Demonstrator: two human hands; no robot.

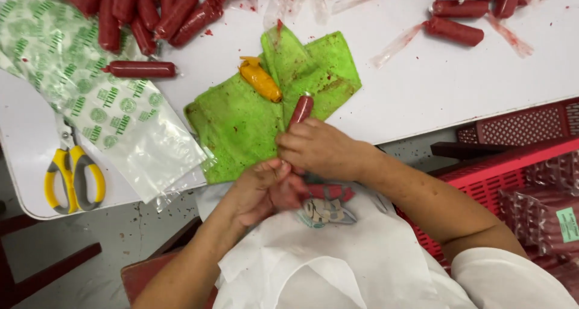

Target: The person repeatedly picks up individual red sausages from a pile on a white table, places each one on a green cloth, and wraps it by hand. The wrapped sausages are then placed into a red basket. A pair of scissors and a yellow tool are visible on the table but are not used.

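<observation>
Red was everywhere on that white table (422,92) as we looked down. Our right hand (319,149) had its fingers closed around a red sausage (301,110), whose tip poked up over the stained green cloth (241,128) at the table's edge. Our left hand (265,188) sat just below and touched the right one, fingers curled in toward the sausage's lower end; what exactly they pinched, we could not tell, since the hands hid it.

On the cloth, just left of the sausage, lay a small orange-yellow piece (260,79). A heap of red sausages (139,13) waited at the top left, partly on printed plastic bags (102,104), with a single sausage (142,69) lying apart beside the bags. More sausages (458,25) lay at the top right among strips of clear casing (395,43) smeared red. Yellow-handled scissors (72,176) rested untouched at the left edge.

By our judgement, we were well short of finished: many loose sausages remained on the table, while the red crate (500,176) to our right held some sealed packs (543,218).
</observation>
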